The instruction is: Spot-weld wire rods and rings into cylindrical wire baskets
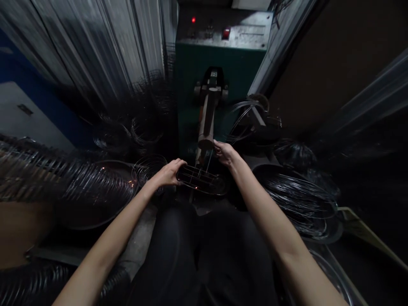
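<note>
A spot welding machine's arm (207,121) reaches toward me from a green cabinet. Under its tip lies an oval wire frame (191,185) with thin cross wires. My left hand (172,172) is closed around the left end of this frame. Beside the arm's tip, my right hand (224,153) is pinched, apparently on a thin wire that runs down to the frame; its fingertips are partly hidden. Small orange sparks glow on the frame's near edge and further left. The frame's right end fades into shadow.
The green cabinet (223,63) has a lit red lamp and switch on top. Dense stacked wire rings (63,174) lie left, by a dark round basin (92,223). At right, a bowl holds many loose wires (296,199). Wire coils (111,134) and corrugated metal sheeting (105,42) stand behind.
</note>
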Tool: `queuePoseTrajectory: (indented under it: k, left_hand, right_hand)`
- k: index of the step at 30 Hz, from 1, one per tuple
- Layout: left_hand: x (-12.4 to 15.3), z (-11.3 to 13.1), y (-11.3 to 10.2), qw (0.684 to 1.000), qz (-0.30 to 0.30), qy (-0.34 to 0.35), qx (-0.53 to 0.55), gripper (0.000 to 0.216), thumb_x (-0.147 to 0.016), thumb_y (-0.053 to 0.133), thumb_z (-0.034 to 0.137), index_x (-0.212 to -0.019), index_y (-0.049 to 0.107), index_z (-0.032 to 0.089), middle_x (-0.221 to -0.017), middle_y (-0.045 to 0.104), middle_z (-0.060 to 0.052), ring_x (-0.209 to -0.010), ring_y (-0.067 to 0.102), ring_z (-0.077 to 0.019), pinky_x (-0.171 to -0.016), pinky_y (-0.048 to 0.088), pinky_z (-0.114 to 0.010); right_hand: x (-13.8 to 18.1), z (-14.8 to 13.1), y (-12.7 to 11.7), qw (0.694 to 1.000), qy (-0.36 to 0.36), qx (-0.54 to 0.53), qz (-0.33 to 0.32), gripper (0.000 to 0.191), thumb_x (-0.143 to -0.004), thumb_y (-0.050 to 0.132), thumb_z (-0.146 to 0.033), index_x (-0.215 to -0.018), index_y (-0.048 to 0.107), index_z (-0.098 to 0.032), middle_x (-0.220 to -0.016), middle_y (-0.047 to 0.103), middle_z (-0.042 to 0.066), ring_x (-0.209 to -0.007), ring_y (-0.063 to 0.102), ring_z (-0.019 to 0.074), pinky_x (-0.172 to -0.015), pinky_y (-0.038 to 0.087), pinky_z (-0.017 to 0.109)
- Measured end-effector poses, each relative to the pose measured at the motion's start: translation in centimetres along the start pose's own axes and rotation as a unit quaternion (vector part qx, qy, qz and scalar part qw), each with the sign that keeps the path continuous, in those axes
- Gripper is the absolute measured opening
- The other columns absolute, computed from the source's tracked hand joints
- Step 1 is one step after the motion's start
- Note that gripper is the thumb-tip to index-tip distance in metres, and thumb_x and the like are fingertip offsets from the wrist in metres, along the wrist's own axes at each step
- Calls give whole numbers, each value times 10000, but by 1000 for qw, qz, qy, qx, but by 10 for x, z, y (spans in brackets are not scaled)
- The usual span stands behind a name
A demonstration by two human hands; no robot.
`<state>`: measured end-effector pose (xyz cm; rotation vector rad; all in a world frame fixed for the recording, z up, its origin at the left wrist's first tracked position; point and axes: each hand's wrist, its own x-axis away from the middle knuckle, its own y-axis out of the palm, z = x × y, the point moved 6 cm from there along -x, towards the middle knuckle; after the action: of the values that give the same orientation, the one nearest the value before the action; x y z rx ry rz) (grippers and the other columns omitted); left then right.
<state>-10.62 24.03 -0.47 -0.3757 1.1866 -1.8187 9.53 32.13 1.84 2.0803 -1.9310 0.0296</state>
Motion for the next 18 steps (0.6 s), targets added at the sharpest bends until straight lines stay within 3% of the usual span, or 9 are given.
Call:
queuePoseTrajectory:
  k: [6,9,11,13,14,16,17,18]
  left_hand:
    - [33,26,40,997,-32,27,-68,664,-642,726,240,-1238,438,189,-1158,508,-100,-1102,482,-256,-992,407,-431]
    - [53,51,70,990,-59,44,-121,755,-613,771,258,-1284,429,200,-1142,520,-107,-1104,483,-289,-1030,344,-489]
    - [70,76,89,984,-84,56,-149,805,-629,774,288,-1336,398,217,-1121,539,-113,-1058,503,-303,-970,378,-495]
    - [89,107,100,979,-101,114,-137,807,-695,734,344,-1391,339,245,-1093,562,-109,-989,533,-284,-903,418,-460]
    - [98,121,98,977,-92,154,-116,796,-730,703,381,-1412,307,270,-1091,568,-103,-974,542,-274,-888,429,-444]
    - [107,135,74,980,1,188,-65,795,-761,662,448,-1432,253,329,-1147,549,-95,-1036,530,-280,-912,426,-442]
    - [106,131,55,983,74,166,-41,823,-749,663,483,-1438,233,344,-1208,518,-99,-1107,497,-300,-947,410,-459]
    - [102,119,33,982,158,98,-21,869,-728,682,497,-1444,217,339,-1279,466,-107,-1188,441,-325,-990,380,-484]
  right_hand:
    - [36,20,-30,997,23,75,5,196,-739,701,-290,-666,586,-150,-525,548,-11,-381,376,42,-359,260,172]
    - [69,35,-51,989,27,144,20,256,-778,644,-396,-701,602,-156,-540,548,-9,-401,391,56,-375,260,186]
    - [94,38,-64,971,5,235,36,312,-770,627,-481,-739,616,-171,-561,565,-4,-434,428,78,-407,290,205]
    - [121,35,-69,933,-34,355,38,306,-719,676,-491,-765,628,-192,-575,580,-5,-478,472,105,-458,332,226]
    - [135,32,-67,909,-57,412,28,271,-702,703,-452,-773,631,-201,-588,588,-6,-504,495,119,-491,354,236]
    - [164,28,-54,862,-110,494,-29,170,-726,695,-340,-812,634,-206,-650,616,4,-576,549,145,-570,394,254]
    - [177,26,-44,840,-141,519,-71,129,-758,660,-288,-848,633,-200,-704,631,18,-627,574,156,-616,412,261]
    - [189,24,-34,819,-172,535,-114,119,-792,618,-250,-893,629,-189,-770,643,38,-685,593,164,-661,427,268]
